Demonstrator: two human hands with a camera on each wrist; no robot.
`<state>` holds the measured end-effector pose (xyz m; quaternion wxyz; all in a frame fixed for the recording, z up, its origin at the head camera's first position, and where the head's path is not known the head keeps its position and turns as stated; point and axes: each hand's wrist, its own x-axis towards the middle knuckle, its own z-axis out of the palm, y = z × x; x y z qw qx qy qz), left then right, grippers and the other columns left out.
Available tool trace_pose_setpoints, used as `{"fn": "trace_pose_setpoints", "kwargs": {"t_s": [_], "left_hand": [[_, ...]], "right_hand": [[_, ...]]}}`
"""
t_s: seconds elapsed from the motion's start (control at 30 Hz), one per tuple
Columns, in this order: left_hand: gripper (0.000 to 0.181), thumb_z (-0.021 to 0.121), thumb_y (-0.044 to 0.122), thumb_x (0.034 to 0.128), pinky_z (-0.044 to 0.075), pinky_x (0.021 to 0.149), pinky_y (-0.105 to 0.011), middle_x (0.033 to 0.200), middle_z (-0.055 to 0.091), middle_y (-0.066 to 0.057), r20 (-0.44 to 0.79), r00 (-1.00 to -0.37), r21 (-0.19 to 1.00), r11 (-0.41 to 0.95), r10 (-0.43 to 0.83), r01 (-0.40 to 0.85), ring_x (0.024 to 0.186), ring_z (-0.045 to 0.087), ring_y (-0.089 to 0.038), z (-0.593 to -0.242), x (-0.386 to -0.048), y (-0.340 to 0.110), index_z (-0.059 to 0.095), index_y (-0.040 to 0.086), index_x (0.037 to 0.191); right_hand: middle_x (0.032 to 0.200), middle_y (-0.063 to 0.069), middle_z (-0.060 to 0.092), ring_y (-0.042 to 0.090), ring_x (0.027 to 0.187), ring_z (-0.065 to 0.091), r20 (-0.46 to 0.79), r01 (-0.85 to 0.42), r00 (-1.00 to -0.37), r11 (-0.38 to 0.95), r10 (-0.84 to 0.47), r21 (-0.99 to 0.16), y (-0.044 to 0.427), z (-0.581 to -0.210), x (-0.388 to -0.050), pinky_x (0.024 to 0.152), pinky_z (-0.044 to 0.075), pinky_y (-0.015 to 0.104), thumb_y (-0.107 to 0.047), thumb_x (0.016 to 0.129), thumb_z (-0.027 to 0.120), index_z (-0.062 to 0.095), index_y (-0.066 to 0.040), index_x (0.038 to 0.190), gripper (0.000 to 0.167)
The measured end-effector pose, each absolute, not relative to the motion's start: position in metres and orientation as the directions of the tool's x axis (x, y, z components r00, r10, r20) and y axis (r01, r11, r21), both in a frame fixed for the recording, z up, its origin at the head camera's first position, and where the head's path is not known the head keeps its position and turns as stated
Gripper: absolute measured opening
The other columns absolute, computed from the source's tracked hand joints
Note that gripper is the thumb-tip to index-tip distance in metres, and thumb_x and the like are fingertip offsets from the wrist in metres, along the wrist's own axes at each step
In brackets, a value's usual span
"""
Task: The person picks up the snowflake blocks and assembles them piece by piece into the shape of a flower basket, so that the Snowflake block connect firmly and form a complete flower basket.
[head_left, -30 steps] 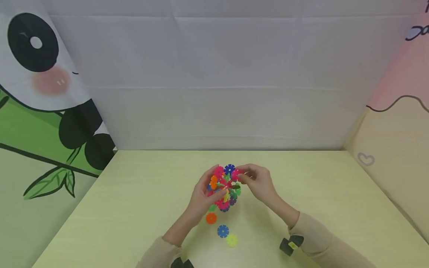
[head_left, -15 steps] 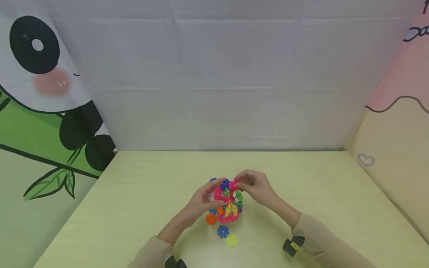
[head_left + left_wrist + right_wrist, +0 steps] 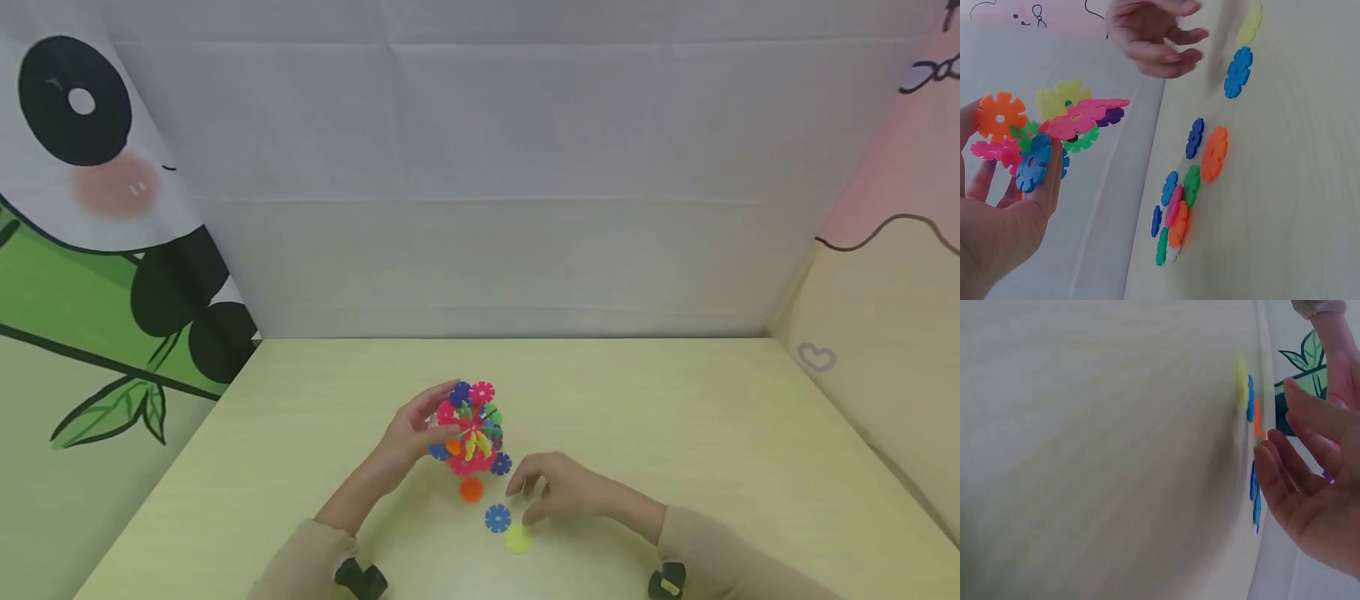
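While loosely spread, right hand (image 3: 561, 487) near yellow disc (image 3: 517, 539), left hand (image 3: 405, 443) curled round disc cluster (image 3: 472, 433).

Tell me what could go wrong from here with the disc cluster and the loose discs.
The left hand alone holds the cluster, so a firm squeeze might pop off a disc that juts out at its edge. The yellow disc lies close by the blue disc, so the right hand could nudge one while picking up the other. Both look thin and lie flat, so fingertips may slip.
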<state>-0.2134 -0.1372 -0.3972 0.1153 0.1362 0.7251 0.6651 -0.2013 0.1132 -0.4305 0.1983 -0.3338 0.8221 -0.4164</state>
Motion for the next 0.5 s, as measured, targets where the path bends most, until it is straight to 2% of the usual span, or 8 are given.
{"fn": "trace_pose_setpoints", "kwargs": {"t_s": [0.1, 0.23, 0.37, 0.5], "left_hand": [[0.059, 0.061, 0.01, 0.0839, 0.05, 0.084, -0.037, 0.138, 0.037, -0.013, 0.02, -0.931, 0.997, 0.068, 0.363, 0.047, 0.123, 0.039, -0.032, -0.394, -0.214, -0.142, 0.037, 0.014, 0.137], [0.06, 0.061, 0.01, 0.084, 0.05, 0.084, -0.036, 0.139, 0.036, -0.014, 0.019, -0.928, 0.997, 0.058, 0.373, 0.044, 0.124, 0.038, -0.032, -0.394, -0.213, -0.144, 0.036, 0.013, 0.138], [0.06, 0.061, 0.01, 0.084, 0.05, 0.084, -0.036, 0.14, 0.036, -0.012, 0.014, -0.93, 0.998, 0.045, 0.367, 0.032, 0.125, 0.037, -0.032, -0.395, -0.211, -0.145, 0.036, 0.013, 0.138], [0.059, 0.061, 0.009, 0.0841, 0.05, 0.084, -0.036, 0.139, 0.037, -0.009, -0.004, -0.933, 0.999, 0.033, 0.36, 0.009, 0.124, 0.039, -0.029, -0.397, -0.211, -0.146, 0.037, 0.015, 0.137]], "right_hand": [[0.091, -0.011, 0.061, 0.003, 0.083, 0.053, -0.131, -0.4, -0.616, 0.452, -0.777, -0.798, 0.106, -0.439, -0.194, 0.071, 0.047, 0.018, -0.01, 0.069, 0.077, 0.067, -0.013, 0.093, 0.026], [0.088, -0.015, 0.059, -0.002, 0.081, 0.051, -0.128, -0.472, -0.574, 0.455, -0.808, -0.755, 0.098, -0.442, -0.189, 0.075, 0.045, 0.016, -0.007, 0.067, 0.077, 0.066, -0.013, 0.092, 0.027], [0.083, -0.015, 0.057, -0.004, 0.078, 0.05, -0.115, -0.525, -0.584, 0.482, -0.803, -0.701, 0.094, -0.442, -0.186, 0.074, 0.045, 0.014, -0.004, 0.065, 0.077, 0.066, -0.013, 0.089, 0.027], [0.079, -0.016, 0.053, -0.004, 0.074, 0.047, -0.096, -0.569, -0.628, 0.54, -0.772, -0.621, 0.095, -0.44, -0.183, 0.07, 0.043, 0.014, -0.009, 0.064, 0.078, 0.067, -0.015, 0.085, 0.025]]}}
